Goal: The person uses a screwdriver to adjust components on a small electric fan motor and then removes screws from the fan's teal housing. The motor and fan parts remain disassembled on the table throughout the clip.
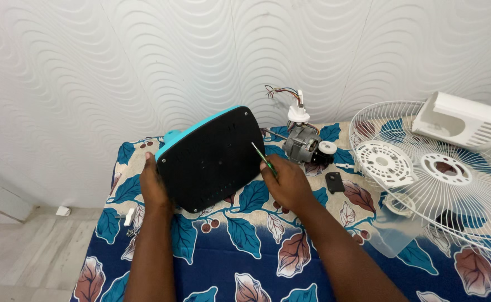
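The fan base [210, 158], a rounded black underside plate with a turquoise rim, stands tilted on edge near the back edge of the tabletop [245, 263], between the two hands: the left hand [155, 187] grips its left edge, and the right hand [288, 182], closed around a green-handled screwdriver [263, 158], holds the tip against its right edge. Behind the right hand lies a grey motor [304, 144] with loose wires, and a small black part [334, 182] lies beside it. Toward the right edge rest a white wire fan guard [452, 190] and white housing [462, 120].

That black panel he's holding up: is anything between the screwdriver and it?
Nothing visible. The right hand holds the green screwdriver with its tip at the black panel near its right edge; the left hand grips the opposite side.
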